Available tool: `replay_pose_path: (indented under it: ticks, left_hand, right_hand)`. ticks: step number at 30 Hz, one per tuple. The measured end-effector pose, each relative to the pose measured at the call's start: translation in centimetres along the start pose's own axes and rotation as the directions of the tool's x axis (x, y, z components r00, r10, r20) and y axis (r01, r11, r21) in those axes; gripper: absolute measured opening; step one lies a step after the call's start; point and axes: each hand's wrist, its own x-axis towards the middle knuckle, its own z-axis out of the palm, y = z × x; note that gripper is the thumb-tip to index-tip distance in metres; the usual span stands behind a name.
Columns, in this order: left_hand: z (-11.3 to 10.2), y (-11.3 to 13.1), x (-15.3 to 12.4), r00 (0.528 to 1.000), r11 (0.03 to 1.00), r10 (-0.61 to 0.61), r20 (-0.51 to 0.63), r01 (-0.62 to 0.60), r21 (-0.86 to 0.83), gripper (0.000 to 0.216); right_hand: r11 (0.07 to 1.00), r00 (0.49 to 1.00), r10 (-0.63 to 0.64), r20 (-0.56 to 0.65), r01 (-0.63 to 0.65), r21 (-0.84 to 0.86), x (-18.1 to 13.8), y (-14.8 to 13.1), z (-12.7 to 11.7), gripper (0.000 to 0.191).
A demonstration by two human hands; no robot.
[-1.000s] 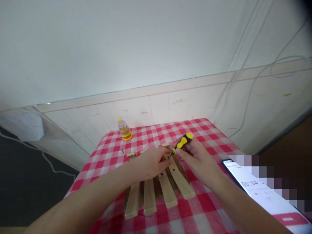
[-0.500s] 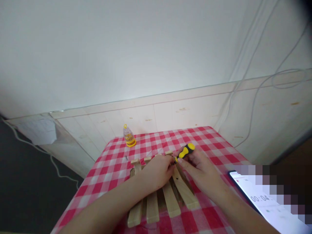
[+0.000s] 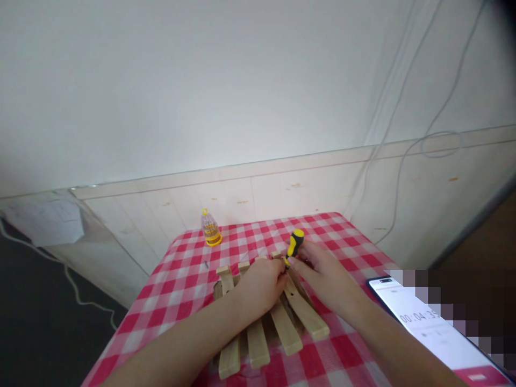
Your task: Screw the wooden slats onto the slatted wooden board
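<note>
My right hand [image 3: 316, 266] grips a yellow and black screwdriver [image 3: 296, 240] near the lower end of its handle. The tool stands steeply, leaning slightly right, with its tip hidden by my left fingers. My left hand [image 3: 262, 285] lies across a wooden slatted piece [image 3: 284, 325], its fingers bent together right at the screwdriver's tip. What those fingers pinch is hidden. Several pale slats run toward me, and the rightmost has a small dark hole. Their far ends show beyond my left hand.
A clear bottle-shaped case with yellow cap and base [image 3: 211, 231] stands at the table's far left. Near it lies a small screw-like piece [image 3: 206, 264]. A phone showing a timer [image 3: 419, 322] lies at right. Red-and-white checked cloth [image 3: 161, 301] covers the table; a wall stands behind.
The screwdriver's handle has swung left and stands more upright, with my right hand turned along with it. My left hand stays nearly in place on the slats. The view has shifted slightly.
</note>
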Motion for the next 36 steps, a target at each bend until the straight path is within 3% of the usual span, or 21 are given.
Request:
replay_pose_path:
  ticks: [3, 6, 10, 13, 16, 21, 24, 26, 30, 36]
  left_hand:
    - [0.0, 0.2, 0.1, 1.0, 1.0, -0.021, 0.016, 0.021, -0.007, 0.019]
    - [-0.3, 0.4, 0.1, 0.997, 0.998, -0.062, 0.035, 0.062, 0.016, 0.021]
    - [-0.6, 0.6, -0.1, 0.999, 1.0, -0.028, 0.021, 0.028, 0.007, 0.02]
    - [-0.5, 0.5, -0.1, 0.998, 0.998, -0.058, 0.022, 0.058, -0.013, 0.02]
    - [-0.3, 0.4, 0.0, 0.997, 0.997, -0.074, 0.006, 0.074, -0.023, 0.02]
    - [-0.3, 0.4, 0.0, 0.997, 0.996, -0.081, 0.014, 0.082, -0.022, 0.022]
    - [-0.6, 0.8, -0.1, 0.991, 0.991, -0.129, 0.028, 0.13, -0.024, 0.021]
    - [-0.7, 1.0, -0.2, 0.984, 0.984, -0.172, 0.053, 0.174, -0.032, 0.022]
    - [-0.7, 1.0, -0.1, 0.979, 0.979, -0.193, 0.065, 0.197, -0.059, 0.024]
    - [-1.1, 1.3, 0.1, 0.968, 0.968, -0.227, 0.111, 0.237, -0.082, 0.022]
  right_hand:
    - [0.993, 1.0, 0.015, 0.02, -0.012, -0.121, 0.6, -2.3, -0.2, 0.05]
    - [0.933, 0.997, 0.048, 0.059, -0.023, -0.359, 1.2, -4.3, -1.1, 0.043]
    - [0.884, 0.993, -0.03, 0.118, 0.081, -0.46, 1.9, -5.6, -2.2, 0.058]
    - [0.855, 0.961, -0.101, 0.257, 0.216, -0.471, 2.5, -6.4, -2.7, 0.047]
    - [0.788, 0.931, -0.079, 0.357, 0.278, -0.549, 3.3, -7.8, -2.9, 0.038]
    - [0.633, 0.962, 0.096, 0.254, 0.137, -0.762, 4.5, -10.1, -3.2, 0.014]
    - [0.619, 0.973, 0.134, 0.19, 0.068, -0.783, 5.0, -10.0, -3.1, 0.017]
    - [0.63, 0.975, 0.071, 0.21, 0.119, -0.767, 5.4, -9.4, -2.9, 0.017]
    - [0.724, 0.947, -0.081, 0.311, 0.27, -0.634, 5.9, -8.6, -2.9, 0.037]
    - [0.717, 0.934, 0.036, 0.357, 0.224, -0.66, 5.9, -9.1, -4.2, 0.026]
